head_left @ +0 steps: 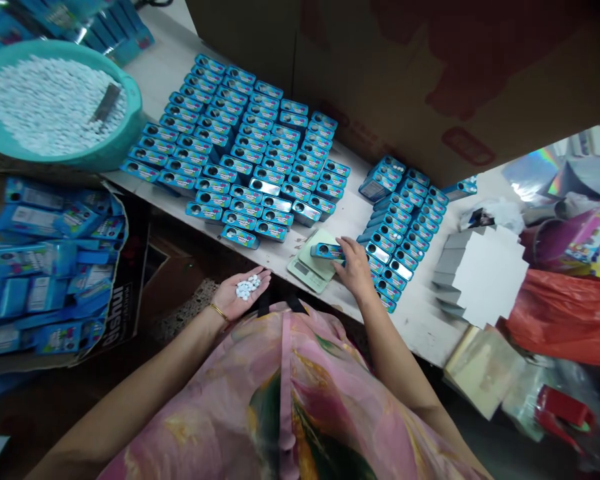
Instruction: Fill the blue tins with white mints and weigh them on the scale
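Note:
My left hand [237, 293] is palm up near the table's front edge, fingers stretched out, with a small heap of white pellets [248, 287] lying in the palm. A small digital scale [307, 270] rests on the table between my hands. One blue tin [327, 251] with a dark round spot on its top stands on the scale's pan. My right hand [355, 267] grips this tin at its right end with thumb and fingers. Rows of similar blue tins [250, 153] stand upright to the left of the scale, and another group of tins [400, 227] stands to the right.
A turquoise basin [130, 113] of white pellets, with a dark scoop-like piece [105, 103] in it, stands at upper left. Below it, an open carton [125, 267] holds blue tins. A big brown carton [380, 80] borders the back. White cardboard [485, 273] and a red bag [565, 320] are at right.

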{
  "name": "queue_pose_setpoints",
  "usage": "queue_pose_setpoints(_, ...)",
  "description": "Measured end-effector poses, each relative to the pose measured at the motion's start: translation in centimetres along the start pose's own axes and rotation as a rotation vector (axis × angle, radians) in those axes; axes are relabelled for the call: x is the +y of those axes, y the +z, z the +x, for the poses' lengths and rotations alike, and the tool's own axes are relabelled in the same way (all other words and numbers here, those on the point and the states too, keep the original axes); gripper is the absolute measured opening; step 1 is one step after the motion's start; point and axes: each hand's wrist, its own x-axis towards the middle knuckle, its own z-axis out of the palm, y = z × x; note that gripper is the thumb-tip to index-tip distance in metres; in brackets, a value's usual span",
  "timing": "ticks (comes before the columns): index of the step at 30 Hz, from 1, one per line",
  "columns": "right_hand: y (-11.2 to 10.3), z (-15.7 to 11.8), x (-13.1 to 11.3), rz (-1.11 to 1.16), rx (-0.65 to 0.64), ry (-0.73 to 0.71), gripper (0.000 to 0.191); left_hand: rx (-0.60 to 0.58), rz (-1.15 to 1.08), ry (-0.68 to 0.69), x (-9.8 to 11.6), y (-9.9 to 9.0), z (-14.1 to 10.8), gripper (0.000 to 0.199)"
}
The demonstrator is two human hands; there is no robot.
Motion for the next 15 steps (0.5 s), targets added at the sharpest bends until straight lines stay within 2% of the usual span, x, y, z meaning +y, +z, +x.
queue_pose_setpoints(6, 0.6, 0.8, -0.1, -0.060, -0.059, -0.023, 0.051, 0.036, -0.040, 0.024, 0.2, -1.3, -0.1, 0.038)
queue_pose_setpoints(10, 0.4, 0.7, -0.3, -0.079, -0.067, -0.022, 0.041, 0.047, -0.070, 0.051, 0.4, -2.2, -0.4, 0.038)
queue_pose_setpoints(13, 0.3, 0.5, -1.6, -0.087, -0.071, -0.032, 0.034, 0.052, -0.082, 0.055, 0.5, -2.8, -0.7, 0.039)
queue_pose_setpoints(15, 0.8, 0.5, -3.3, -0.075, -0.087, -0.065, 0.034, 0.062, -0.083, 0.052, 0.5, -3.0, -0.6, 0.040)
